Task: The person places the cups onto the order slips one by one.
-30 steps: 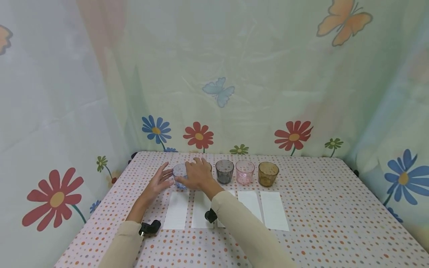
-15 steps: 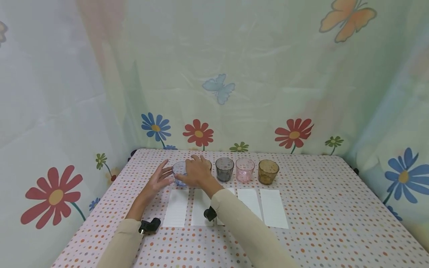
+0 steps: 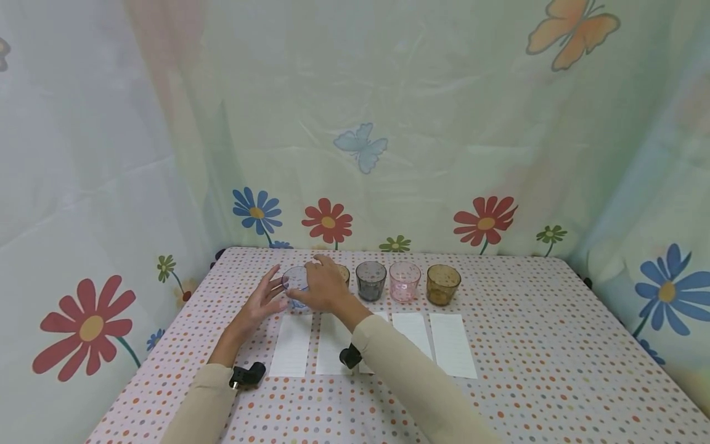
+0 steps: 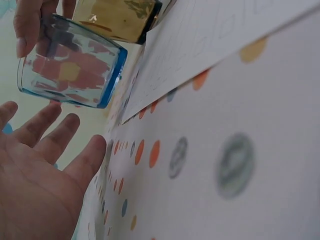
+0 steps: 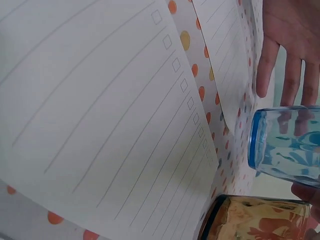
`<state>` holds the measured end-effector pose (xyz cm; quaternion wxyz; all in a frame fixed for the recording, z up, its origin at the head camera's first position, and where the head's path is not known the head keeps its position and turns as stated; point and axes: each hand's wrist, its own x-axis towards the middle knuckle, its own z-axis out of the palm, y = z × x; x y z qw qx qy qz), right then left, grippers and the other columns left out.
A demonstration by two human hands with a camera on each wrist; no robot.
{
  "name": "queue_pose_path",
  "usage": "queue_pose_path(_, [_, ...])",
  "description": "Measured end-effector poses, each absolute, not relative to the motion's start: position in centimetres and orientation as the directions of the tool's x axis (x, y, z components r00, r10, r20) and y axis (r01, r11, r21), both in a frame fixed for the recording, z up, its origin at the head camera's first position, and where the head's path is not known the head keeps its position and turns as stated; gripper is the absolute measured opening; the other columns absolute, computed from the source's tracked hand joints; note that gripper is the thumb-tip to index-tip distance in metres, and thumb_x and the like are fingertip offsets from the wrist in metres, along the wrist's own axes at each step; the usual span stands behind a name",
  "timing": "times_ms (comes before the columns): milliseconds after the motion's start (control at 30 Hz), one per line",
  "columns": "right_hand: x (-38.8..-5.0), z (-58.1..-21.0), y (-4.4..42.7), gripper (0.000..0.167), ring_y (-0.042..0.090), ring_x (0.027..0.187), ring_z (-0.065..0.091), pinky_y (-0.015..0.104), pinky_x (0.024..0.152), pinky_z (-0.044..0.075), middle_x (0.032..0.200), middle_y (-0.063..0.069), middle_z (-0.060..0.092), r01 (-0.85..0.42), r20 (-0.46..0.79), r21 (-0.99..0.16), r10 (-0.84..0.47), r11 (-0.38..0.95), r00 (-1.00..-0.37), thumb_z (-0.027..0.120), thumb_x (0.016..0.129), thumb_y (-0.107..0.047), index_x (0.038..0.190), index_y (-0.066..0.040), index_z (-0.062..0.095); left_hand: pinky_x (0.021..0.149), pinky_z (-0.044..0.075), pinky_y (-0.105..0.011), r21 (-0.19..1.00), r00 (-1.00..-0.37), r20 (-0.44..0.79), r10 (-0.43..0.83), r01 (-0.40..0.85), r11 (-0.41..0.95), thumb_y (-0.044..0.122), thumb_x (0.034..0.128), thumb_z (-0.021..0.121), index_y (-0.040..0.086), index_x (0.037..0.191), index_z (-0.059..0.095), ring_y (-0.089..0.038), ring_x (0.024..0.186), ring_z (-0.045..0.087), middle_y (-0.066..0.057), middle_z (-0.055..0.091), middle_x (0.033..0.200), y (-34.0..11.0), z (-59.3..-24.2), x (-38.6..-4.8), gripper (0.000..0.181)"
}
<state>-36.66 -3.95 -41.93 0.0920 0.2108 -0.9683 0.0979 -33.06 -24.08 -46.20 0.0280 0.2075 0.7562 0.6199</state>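
Observation:
A clear blue glass tumbler (image 3: 294, 280) stands at the left end of a row of tinted glasses. My right hand (image 3: 328, 287) grips it near the rim, thumb on the near side, as the left wrist view shows at the tumbler (image 4: 70, 70). Beside it my left hand (image 3: 262, 303) is spread, palm towards the tumbler, fingers straight. Whether its fingertips touch the glass I cannot tell. An amber glass (image 5: 260, 217) stands just to the right, mostly hidden behind my right hand in the head view.
Further right stand a grey glass (image 3: 371, 281), a pink glass (image 3: 405, 282) and a brown glass (image 3: 443, 285). Several white lined paper strips (image 3: 292, 345) lie in front of the row on the dotted tablecloth (image 3: 532, 345). A floral curtain (image 3: 421, 172) rises behind.
The blue tumbler has shifted slightly left, towards my left hand, with my right hand on it. My left hand stays nearly still, and the other glasses have not moved.

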Motion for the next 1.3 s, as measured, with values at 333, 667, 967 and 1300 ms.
queue_pose_path(333, [-36.1, -41.3, -3.5, 0.084, 0.025, 0.149, 0.030, 0.054, 0.110, 0.041, 0.150, 0.007, 0.053, -0.469, 0.281, -0.305, -0.392, 0.829, -0.876, 0.065, 0.087, -0.066, 0.148, -0.010, 0.050, 0.111, 0.027, -0.070, 0.949, -0.893, 0.243, 0.379, 0.301, 0.099, 0.015, 0.0918, 0.066, 0.024, 0.164, 0.005, -0.047, 0.151, 0.017, -0.024, 0.019, 0.165, -24.5, -46.1, -33.2, 0.095])
queue_pose_path(667, [-34.9, -40.7, -3.4, 0.080, 0.027, 0.146, 0.037, 0.050, 0.105, 0.047, 0.156, 0.010, 0.044, -0.498, 0.313, -0.459, -0.390, 0.736, -0.866, 0.070, 0.087, -0.058, 0.148, -0.010, 0.050, 0.115, 0.016, -0.066, 0.952, -0.823, 0.276, 0.496, 0.307, -0.021, 0.010, 0.0838, 0.075, 0.021, 0.164, 0.001, -0.050, 0.152, 0.007, -0.027, 0.010, 0.166, -25.0, -45.2, -32.8, 0.110])
queue_pose_path(967, [-33.7, -40.7, -3.3, 0.077, 0.025, 0.130, 0.052, 0.041, 0.099, 0.053, 0.145, 0.009, 0.055, -0.541, 0.383, -0.507, -0.387, 0.671, -0.839, 0.075, 0.086, -0.054, 0.145, -0.009, 0.052, 0.114, 0.016, -0.068, 0.946, -0.810, 0.276, 0.518, 0.323, 0.001, 0.014, 0.0829, 0.078, 0.021, 0.164, 0.000, -0.051, 0.152, 0.004, -0.028, 0.007, 0.166, -25.3, -45.0, -31.9, 0.113])
queue_pose_path(1300, [-33.1, -40.7, -2.7, 0.075, 0.022, 0.118, 0.058, 0.035, 0.092, 0.054, 0.139, 0.008, 0.059, -0.557, 0.395, -0.562, -0.392, 0.611, -0.831, 0.076, 0.085, -0.050, 0.144, -0.011, 0.052, 0.113, 0.017, -0.069, 0.948, -0.811, 0.259, 0.524, 0.316, 0.020, 0.017, 0.0815, 0.080, 0.026, 0.164, 0.000, -0.051, 0.152, 0.004, -0.025, 0.006, 0.167, -25.3, -44.6, -31.5, 0.115])
